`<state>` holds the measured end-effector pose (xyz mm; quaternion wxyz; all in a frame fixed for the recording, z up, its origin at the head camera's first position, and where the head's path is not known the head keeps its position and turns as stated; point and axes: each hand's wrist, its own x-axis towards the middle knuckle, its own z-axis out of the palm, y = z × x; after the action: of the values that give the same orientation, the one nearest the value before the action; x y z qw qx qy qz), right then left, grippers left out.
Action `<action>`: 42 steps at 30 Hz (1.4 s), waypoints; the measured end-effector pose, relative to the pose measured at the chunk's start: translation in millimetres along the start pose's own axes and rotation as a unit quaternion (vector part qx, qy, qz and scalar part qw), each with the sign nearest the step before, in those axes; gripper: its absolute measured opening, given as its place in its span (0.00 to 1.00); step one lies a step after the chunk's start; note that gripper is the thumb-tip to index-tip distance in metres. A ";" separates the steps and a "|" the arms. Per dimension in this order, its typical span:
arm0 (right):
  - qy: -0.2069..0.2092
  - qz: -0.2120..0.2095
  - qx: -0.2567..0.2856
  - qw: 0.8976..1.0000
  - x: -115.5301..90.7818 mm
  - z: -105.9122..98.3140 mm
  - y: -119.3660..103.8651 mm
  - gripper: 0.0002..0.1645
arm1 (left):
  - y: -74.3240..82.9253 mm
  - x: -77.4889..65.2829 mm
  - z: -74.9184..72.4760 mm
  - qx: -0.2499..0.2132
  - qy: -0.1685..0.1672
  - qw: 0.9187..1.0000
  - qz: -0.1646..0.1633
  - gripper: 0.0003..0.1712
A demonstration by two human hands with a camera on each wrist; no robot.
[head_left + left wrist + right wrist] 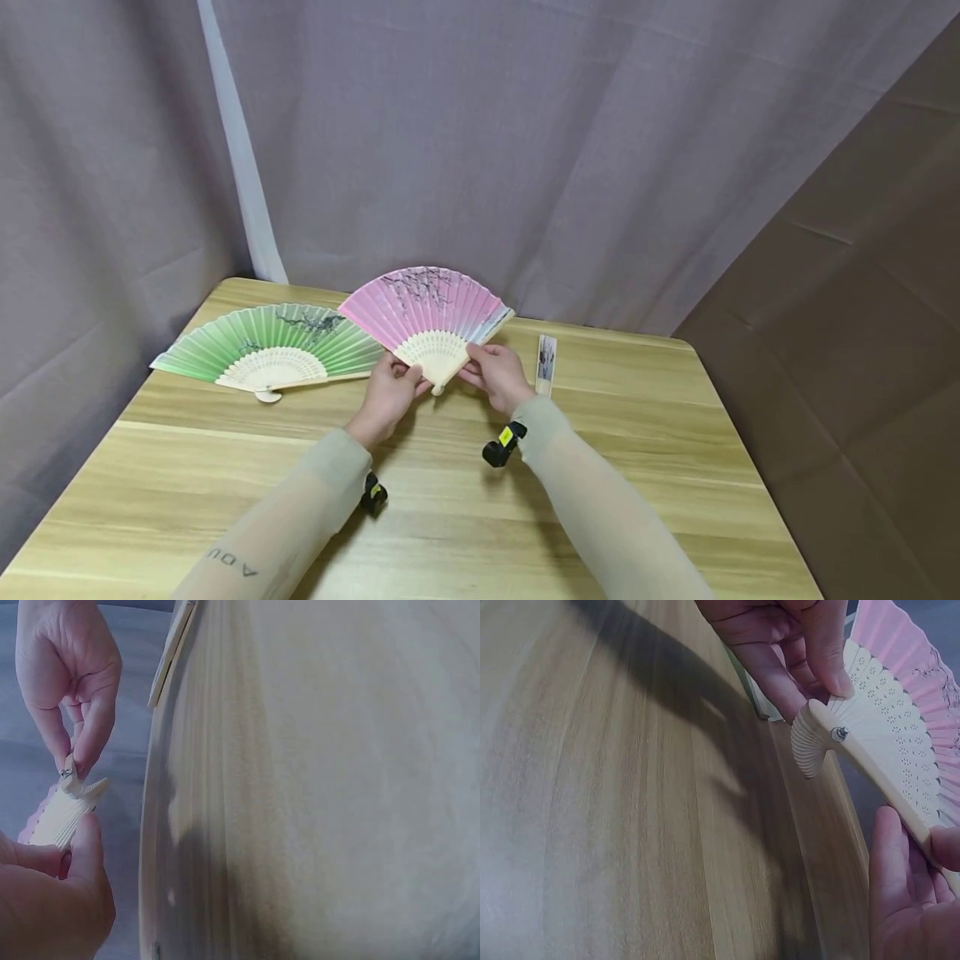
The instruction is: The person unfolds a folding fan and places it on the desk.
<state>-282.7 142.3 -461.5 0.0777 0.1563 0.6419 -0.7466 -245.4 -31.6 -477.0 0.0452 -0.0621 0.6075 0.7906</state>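
Observation:
A pink folding fan (431, 304), spread into a wide wedge with dark branch prints, is held up over the table between both hands. My left hand (387, 396) pinches the pale pierced ribs (877, 705) on the fan's left side between thumb and fingers. On the other side, the right hand (498, 377) grips the outer stick (885, 780), thumb on top and fingers beneath. A metal pivot pin (840, 734) shows at the fan's base, close to the left fingers. Left of the hands, a green folding fan (217, 346) lies spread on the table.
A folded fan (547, 362) lies just beyond the right wrist. The wooden table (450, 517) has its back edge near grey curtains (450, 150), with a brown cloth wall (847, 333) to the right. Black wrist cameras (504, 444) hang below the sleeves.

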 end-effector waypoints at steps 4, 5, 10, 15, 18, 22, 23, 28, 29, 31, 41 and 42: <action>0.001 0.000 0.011 1.000 -0.9 1.5 -1.2 0.17 | 2.0 0.1 -1.0 -0.011 0.003 1.000 -0.004 0.21; 0.001 -0.001 0.015 1.000 -1.2 1.9 -1.4 0.17 | 1.8 0.3 -1.4 -0.017 0.005 1.000 -0.005 0.21; 0.002 0.001 0.034 0.999 -1.9 2.4 -1.4 0.14 | -0.1 1.6 -2.3 -0.043 0.014 0.999 -0.004 0.21; -0.002 0.003 0.045 0.999 -1.2 3.8 -2.2 0.15 | 1.2 2.1 -2.9 -0.054 0.024 0.998 -0.008 0.21; -0.004 0.005 0.053 0.999 -0.5 4.7 -2.0 0.16 | 2.6 2.0 -3.6 -0.060 0.029 0.998 -0.012 0.22; -0.004 0.008 0.065 0.998 -0.8 5.4 -2.0 0.16 | 3.2 2.1 -3.8 -0.072 0.034 0.997 -0.014 0.22; -0.003 0.009 0.067 0.998 -0.9 5.4 -1.9 0.16 | 3.1 2.0 -3.8 -0.074 0.036 0.997 -0.014 0.22; -0.005 0.008 0.074 0.997 -2.7 6.6 -3.3 0.17 | 3.4 1.2 -3.2 -0.083 0.046 0.995 -0.008 0.22; -0.005 0.006 0.074 0.997 -3.4 6.8 -4.1 0.17 | 3.9 0.7 -2.6 -0.085 0.048 0.995 -0.007 0.22; -0.003 0.005 0.075 0.997 -4.8 7.1 -5.5 0.16 | 4.4 0.1 -1.8 -0.089 0.050 0.995 -0.008 0.22; 0.005 0.020 0.093 0.995 -7.6 3.6 -3.2 0.10 | 5.1 0.0 3.2 -0.110 0.069 0.991 -0.027 0.22; 0.004 0.020 0.093 0.995 -7.6 3.4 -2.7 0.10 | 5.0 0.2 3.4 -0.113 0.071 0.991 -0.029 0.22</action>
<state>-276.9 138.7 -456.0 0.0755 0.1787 0.5666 -0.8008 -246.5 -29.6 -471.5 0.0176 -0.1402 0.5137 0.8463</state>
